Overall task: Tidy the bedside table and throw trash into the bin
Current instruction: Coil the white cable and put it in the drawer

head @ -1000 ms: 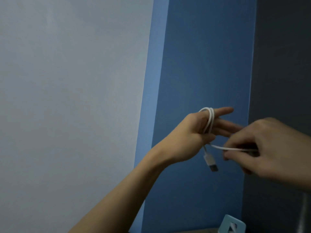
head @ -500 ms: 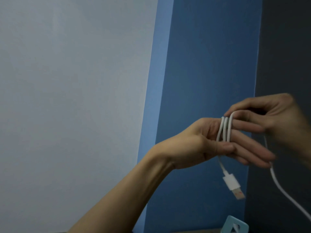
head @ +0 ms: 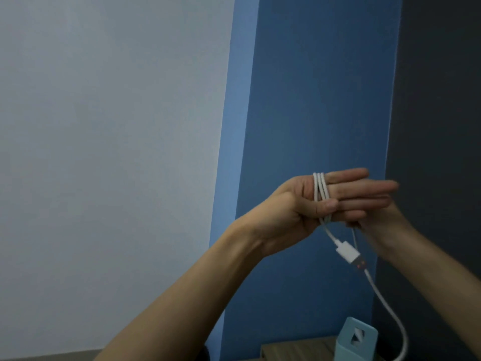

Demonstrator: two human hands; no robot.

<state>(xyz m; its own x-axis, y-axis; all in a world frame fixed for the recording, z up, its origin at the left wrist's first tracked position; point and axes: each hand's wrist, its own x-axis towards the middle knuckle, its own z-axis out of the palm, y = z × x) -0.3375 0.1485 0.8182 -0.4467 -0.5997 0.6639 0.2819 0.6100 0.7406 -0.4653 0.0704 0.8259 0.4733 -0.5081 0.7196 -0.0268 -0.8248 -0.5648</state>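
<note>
A white charging cable (head: 321,188) is wound in three loops around the outstretched fingers of my left hand (head: 307,204), whose thumb presses the loops in place. Its white USB plug (head: 347,252) dangles just below that hand. My right hand (head: 380,220) is behind and under the left fingers, mostly hidden, gripping the loose run of the cable, which hangs down and curves off toward the lower right. Both hands are raised in front of a blue wall.
A light blue holder (head: 356,340) with a cut-out opening stands on the wooden bedside table (head: 294,347) at the bottom. A pale grey wall is to the left and a dark panel to the right.
My right hand went up over the left fingers, laying another loop, then dropped beneath them. The coil grew from about two turns to three. The plug now hangs lower.
</note>
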